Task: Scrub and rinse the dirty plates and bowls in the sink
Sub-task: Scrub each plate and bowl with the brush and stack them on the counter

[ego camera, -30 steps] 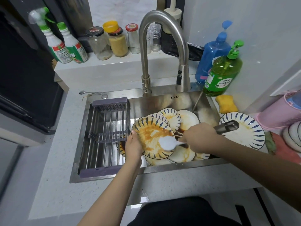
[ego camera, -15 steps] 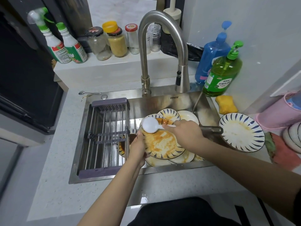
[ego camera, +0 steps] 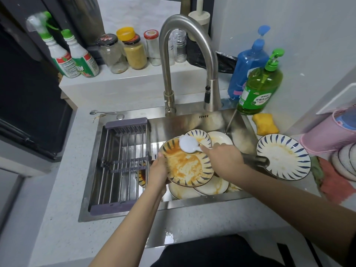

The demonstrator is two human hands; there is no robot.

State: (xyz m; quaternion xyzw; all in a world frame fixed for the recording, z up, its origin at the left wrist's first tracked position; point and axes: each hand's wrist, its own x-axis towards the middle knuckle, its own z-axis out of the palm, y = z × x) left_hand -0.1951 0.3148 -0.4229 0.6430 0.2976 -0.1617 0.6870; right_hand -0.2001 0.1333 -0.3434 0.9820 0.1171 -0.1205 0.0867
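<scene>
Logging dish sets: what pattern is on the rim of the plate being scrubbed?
Dark blue radial strokes on the plate rim, orange-stained; head view.

Pale speckled counter [ego camera: 63, 199], white ledge [ego camera: 123, 81], grey wall [ego camera: 308, 26]

A home kitchen: a stainless-steel sink [ego camera: 192, 204] set in a speckled white counter [ego camera: 63, 189] under a tall curved steel tap [ego camera: 165, 60], a green pump bottle of dish soap [ego camera: 258, 89] beside it, and lidded glass jars [ego camera: 133, 53] lining the white ledge behind.
</scene>
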